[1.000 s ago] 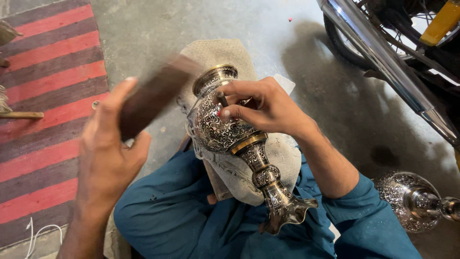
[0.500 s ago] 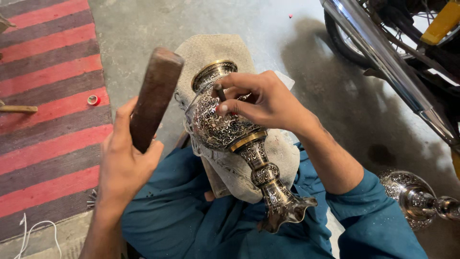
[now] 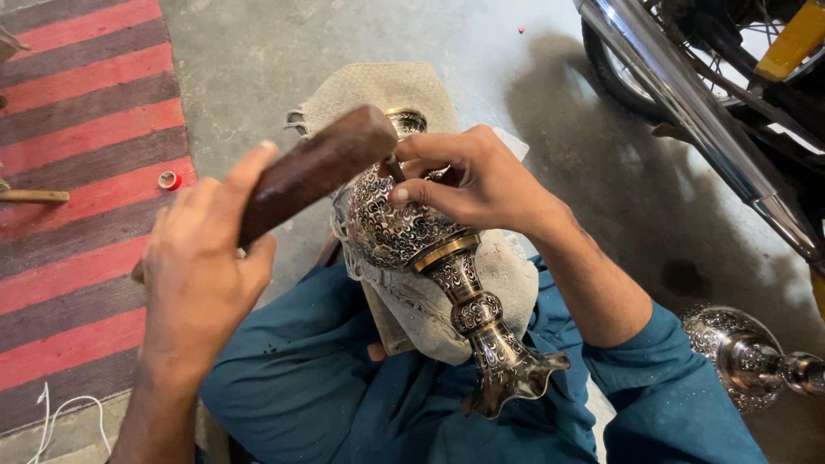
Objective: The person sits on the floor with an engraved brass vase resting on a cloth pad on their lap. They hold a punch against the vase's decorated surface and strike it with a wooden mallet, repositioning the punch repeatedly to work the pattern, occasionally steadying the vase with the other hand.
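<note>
**A:** Which step do you judge you're at?

**B:** Chasing the pattern, I'd say. Your left hand (image 3: 202, 258) is closed around a dark wooden mallet (image 3: 314, 170), its head right over the thin chisel (image 3: 394, 168) that your right hand (image 3: 468, 180) pinches between fingers and thumb against the vase.

**A:** And where does the vase lie?

**B:** The engraved metal vase (image 3: 430, 258) lies on its side across your lap on a burlap pad (image 3: 447, 301), mouth toward the far side, scalloped foot near you. Your hands are close together but not touching.

**A:** How does it look?

**B:** Silvery, dense scrollwork over the belly, a brass-coloured band at the neck of the stem.

**A:** The next blow?

**B:** It calls for a steady chisel tip and a light, square tap, so the point doesn't skid across finished work.
</note>
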Tool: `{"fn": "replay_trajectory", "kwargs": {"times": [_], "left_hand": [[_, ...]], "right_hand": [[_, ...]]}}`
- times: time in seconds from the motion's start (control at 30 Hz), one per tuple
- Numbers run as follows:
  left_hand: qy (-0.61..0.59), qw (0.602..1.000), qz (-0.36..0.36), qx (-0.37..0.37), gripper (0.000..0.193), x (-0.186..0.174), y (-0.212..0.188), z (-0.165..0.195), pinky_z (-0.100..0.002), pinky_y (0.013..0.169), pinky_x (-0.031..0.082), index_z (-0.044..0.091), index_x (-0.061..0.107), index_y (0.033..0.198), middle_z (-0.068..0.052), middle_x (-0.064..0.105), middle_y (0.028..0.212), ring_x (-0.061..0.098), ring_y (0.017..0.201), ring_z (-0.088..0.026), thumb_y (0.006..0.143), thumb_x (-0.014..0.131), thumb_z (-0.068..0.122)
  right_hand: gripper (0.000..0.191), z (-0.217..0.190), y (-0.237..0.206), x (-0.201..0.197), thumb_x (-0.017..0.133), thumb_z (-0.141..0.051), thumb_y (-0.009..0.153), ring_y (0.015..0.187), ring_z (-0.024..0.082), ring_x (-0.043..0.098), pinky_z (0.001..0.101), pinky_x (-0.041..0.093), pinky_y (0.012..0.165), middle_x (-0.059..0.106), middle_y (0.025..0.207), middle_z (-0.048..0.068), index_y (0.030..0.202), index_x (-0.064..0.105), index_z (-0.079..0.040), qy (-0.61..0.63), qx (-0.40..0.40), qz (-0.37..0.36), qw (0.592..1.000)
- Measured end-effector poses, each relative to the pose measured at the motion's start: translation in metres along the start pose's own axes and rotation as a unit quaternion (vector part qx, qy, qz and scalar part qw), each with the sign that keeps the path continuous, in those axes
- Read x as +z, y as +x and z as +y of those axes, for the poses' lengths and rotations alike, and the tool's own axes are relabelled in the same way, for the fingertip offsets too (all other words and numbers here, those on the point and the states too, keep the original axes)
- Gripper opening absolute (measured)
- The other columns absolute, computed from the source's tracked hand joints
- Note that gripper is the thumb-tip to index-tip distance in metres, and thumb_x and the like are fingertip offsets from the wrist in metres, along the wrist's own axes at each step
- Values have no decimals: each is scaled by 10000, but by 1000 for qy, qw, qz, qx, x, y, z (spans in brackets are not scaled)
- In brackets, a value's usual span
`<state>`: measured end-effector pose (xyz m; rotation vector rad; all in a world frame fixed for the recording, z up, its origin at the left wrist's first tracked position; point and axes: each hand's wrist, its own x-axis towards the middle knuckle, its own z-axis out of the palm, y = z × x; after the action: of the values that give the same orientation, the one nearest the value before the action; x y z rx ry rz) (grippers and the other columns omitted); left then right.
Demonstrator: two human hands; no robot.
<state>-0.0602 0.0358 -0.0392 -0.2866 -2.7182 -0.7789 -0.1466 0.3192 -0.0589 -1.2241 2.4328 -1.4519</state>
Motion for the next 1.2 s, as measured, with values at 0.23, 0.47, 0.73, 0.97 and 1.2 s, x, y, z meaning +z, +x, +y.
{"fn": "replay_trajectory", "kwargs": {"times": [0.23,0.47,0.73,0.97,1.2], "left_hand": [[-21,997,51,51,703,-4,1,-2,-519,986,500,152,493,1470,-182,624,1250,622,1149,-413,811,688,5],[47,998,48,16,735,2,-2,-13,-508,987,501,165,552,1505,-183,672,1174,649,1115,-417,811,728,0],[-106,993,46,-39,663,8,-4,-17,-485,871,549,201,465,1484,-110,652,982,689,942,-347,872,689,76],[112,991,57,43,800,5,-7,-17,-452,781,531,147,485,1473,-194,666,1012,670,919,-381,730,739,-8],[-276,953,89,-90,553,22,-32,-24,-303,775,536,40,410,1410,-68,633,1004,632,876,-159,920,654,-36]], "right_hand": [[338,-2,0,-1,760,-135,979,863,147,805,278,642,764,810,953,66,1297,673,-62,18,-5,-3,1000],[346,-2,3,-2,774,-139,951,817,137,800,287,642,722,811,912,67,1276,689,-58,-15,1,-5,1000],[348,-4,1,-2,754,-146,977,821,120,788,265,624,738,813,915,51,1305,672,-63,25,10,-3,1000],[352,-2,-1,-1,748,-150,982,823,90,762,256,607,725,807,918,51,1308,661,-50,43,26,12,999],[303,0,-6,-2,710,-135,1017,872,98,765,235,628,750,795,952,63,1297,656,-33,136,39,1,990]]}}
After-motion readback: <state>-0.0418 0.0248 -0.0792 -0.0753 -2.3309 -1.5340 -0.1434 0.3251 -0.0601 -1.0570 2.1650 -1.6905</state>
